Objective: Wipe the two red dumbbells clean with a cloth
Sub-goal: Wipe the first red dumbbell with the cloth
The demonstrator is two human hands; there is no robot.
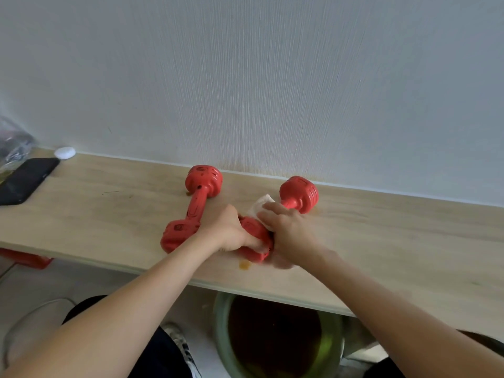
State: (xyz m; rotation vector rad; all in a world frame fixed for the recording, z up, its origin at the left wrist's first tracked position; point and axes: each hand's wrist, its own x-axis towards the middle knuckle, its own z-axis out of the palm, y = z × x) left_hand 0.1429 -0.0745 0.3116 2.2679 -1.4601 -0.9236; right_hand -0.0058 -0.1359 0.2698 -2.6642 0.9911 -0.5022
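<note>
Two hands work over a red dumbbell [298,193] lying on a pale wooden shelf [381,241] against the wall, its handle and near head largely hidden beneath them. The left hand [227,231] curls around the near head, gripping it; the right hand [286,230], motion-blurred, presses a white cloth [260,207] to the handle, fingers bent over it. The second dumbbell [195,208] lies just beside, to the left, its near head touching the left wrist. A dark phone [26,180] is cut off at the left edge. Below the shelf, a green basin [221,317], partly hidden, holds murky brown liquid.
</note>
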